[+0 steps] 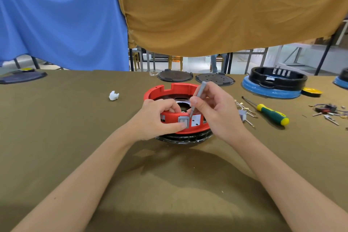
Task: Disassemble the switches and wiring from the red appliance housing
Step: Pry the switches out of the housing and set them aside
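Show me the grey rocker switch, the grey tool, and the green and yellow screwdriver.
grey rocker switch [183, 121], head view, on its front face.
grey tool [198, 96], head view, on the handle between the fingers.
green and yellow screwdriver [271, 112], head view, on the green handle.

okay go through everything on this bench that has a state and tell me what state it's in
red housing: open-topped, upright
grey switch: in housing wall, left hand pinching it
grey tool: gripped by right hand, tip beside switch
green screwdriver: lying unused
black housing: set aside
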Action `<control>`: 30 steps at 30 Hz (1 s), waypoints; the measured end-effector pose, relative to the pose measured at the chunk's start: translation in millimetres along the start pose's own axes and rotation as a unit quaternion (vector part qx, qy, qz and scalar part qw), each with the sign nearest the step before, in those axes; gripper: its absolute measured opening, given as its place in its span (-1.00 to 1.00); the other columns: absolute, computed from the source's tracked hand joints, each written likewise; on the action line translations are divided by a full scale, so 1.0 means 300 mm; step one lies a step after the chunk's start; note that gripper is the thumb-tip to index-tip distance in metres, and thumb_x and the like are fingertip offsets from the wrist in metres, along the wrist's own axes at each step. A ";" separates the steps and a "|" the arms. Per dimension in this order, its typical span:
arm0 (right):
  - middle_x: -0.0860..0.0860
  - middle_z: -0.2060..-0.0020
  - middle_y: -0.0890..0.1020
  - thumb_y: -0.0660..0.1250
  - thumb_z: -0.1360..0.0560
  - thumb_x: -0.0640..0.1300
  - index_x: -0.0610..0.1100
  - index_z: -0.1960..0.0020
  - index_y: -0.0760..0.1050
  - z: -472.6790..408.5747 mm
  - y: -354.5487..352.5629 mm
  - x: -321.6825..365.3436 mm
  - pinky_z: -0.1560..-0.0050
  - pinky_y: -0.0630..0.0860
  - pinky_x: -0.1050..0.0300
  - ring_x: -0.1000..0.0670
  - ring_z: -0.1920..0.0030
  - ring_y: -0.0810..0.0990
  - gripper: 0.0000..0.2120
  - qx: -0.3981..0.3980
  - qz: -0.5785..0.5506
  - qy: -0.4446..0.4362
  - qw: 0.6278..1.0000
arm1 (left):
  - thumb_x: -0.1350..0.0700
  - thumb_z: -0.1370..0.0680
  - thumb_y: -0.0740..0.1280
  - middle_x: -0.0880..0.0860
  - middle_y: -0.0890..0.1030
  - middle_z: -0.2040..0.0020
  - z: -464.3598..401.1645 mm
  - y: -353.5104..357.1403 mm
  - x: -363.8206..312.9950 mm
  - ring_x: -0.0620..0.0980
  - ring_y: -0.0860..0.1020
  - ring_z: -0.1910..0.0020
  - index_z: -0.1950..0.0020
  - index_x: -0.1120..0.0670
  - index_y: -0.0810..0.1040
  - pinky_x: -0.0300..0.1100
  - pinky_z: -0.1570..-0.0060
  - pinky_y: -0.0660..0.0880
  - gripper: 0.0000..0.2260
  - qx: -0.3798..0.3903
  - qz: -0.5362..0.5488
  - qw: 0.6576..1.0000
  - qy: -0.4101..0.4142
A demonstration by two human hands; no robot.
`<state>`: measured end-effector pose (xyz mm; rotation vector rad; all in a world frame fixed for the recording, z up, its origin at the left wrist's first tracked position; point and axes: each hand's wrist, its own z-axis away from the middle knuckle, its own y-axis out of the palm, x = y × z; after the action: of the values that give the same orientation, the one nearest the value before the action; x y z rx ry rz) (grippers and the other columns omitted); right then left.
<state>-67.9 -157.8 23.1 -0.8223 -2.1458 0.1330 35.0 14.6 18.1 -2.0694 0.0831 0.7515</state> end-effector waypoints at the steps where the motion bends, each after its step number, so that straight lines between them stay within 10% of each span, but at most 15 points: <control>1: -0.02 0.20 0.62 0.34 -0.59 -0.19 -0.04 0.03 0.48 -0.005 0.002 -0.001 0.16 0.62 0.22 0.07 0.19 0.68 -0.93 0.000 -0.002 0.002 1.000 | -0.20 -0.42 0.41 -0.19 0.62 0.17 -0.001 0.003 -0.002 -0.15 0.57 0.09 0.06 -0.09 0.55 0.13 -0.19 0.46 -0.76 -0.003 -0.004 1.000 0.000; 30: -0.19 0.25 0.58 0.31 -0.61 -0.19 -0.09 0.07 0.51 -0.047 0.026 0.006 0.17 0.67 -0.05 -0.13 0.23 0.64 -0.91 -0.001 -0.030 0.061 0.998 | -0.16 -0.41 0.44 -0.20 0.59 0.22 -0.012 0.020 0.010 -0.16 0.57 0.17 0.07 -0.07 0.54 -0.01 -0.09 0.45 -0.77 -0.017 -0.023 1.000 0.010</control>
<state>-54.4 -153.2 30.7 -0.7470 -2.0537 0.0485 37.3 8.9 13.5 -2.1039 0.0332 0.7082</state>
